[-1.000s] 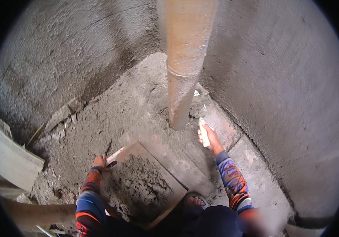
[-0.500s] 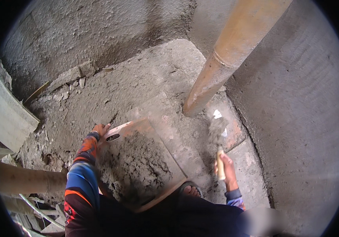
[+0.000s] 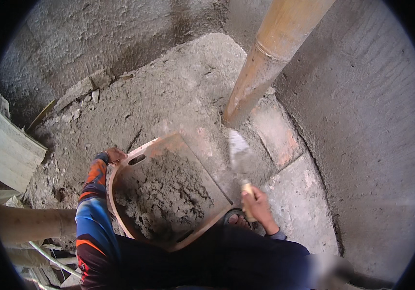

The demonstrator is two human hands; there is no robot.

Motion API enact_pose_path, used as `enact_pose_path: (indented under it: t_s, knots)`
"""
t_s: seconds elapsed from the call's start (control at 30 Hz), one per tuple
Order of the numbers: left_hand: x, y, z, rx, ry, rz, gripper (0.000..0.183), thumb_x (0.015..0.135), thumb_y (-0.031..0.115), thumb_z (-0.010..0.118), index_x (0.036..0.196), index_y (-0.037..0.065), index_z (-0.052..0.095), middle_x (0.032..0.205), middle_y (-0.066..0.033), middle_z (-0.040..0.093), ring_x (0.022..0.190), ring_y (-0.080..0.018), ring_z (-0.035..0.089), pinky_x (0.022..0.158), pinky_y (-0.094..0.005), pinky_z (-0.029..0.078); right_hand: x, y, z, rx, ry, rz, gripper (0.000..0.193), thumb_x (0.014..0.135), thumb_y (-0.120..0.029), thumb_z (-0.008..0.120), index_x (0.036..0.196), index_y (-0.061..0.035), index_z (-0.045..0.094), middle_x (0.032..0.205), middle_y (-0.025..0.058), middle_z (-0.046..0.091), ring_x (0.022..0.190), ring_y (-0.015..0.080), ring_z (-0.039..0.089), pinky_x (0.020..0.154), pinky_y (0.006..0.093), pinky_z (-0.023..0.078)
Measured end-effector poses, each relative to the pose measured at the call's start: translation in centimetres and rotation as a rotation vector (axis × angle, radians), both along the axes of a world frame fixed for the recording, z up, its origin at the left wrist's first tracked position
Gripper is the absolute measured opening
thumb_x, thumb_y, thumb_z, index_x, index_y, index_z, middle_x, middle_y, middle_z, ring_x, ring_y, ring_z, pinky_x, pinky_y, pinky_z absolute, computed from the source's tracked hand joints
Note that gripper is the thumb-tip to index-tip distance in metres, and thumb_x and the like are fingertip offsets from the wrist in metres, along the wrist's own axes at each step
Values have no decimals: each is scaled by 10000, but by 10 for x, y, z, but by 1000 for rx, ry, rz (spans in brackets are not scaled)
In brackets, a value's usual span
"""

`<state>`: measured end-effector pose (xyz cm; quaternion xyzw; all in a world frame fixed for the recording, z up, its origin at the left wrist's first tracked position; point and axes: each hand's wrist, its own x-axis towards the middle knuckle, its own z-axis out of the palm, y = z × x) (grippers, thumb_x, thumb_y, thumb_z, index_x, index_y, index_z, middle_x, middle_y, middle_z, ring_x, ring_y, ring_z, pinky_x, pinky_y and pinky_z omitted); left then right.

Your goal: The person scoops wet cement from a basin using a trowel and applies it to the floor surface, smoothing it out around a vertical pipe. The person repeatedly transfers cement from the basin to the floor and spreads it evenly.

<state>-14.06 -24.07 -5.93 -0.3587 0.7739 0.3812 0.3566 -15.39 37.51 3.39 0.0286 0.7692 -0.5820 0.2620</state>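
My right hand [image 3: 258, 208] is closed round the pale wooden handle of a trowel [image 3: 239, 149]. The blade points away from me, its far part pale and shiny, low over the grey mortar floor near the foot of a bamboo pole [image 3: 260, 67]. With my left hand [image 3: 115, 155] I grip the far left corner of a shallow tray [image 3: 112, 193], beside its slot-shaped handle hole. A heap of wet, lumpy mortar [image 3: 168, 195] lies in the tray. Motion slightly blurs the right hand and trowel.
Rough plastered walls [image 3: 357, 121] close in behind and on the right. Brick-like slabs [image 3: 277, 135] run along the right wall. My sandalled foot [image 3: 238, 220] is by the tray's near right corner. Another bamboo pole [image 3: 33, 224] and a curved pale board [image 3: 11, 150] stand at left.
My right hand has swung the trowel leftward from over the right-hand slabs to near the pole's foot; the mortar on its blade is gone. My left arm has shifted left, baring the tray's left rim.
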Motion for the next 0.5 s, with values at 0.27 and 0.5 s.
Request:
enact_pose_path:
  t_s: [0.27, 0.5]
  knots:
    - [-4, 2, -3, 12, -39, 1, 204, 827, 292, 699, 955, 134, 700, 713, -11, 623, 529, -109, 564, 516, -291, 522, -78, 111, -34, 77, -138, 24, 255, 941, -281, 538, 957, -35, 604, 662, 21, 569, 482, 106, 536, 431, 241, 429]
    - [-6, 3, -9, -133, -40, -152, 263, 864, 323, 607, 1006, 120, 695, 683, -7, 624, 557, -122, 584, 533, -285, 523, -126, 85, -38, 29, -318, 261, 296, 926, -344, 557, 1032, -69, 582, 676, 21, 563, 469, 107, 520, 419, 244, 429]
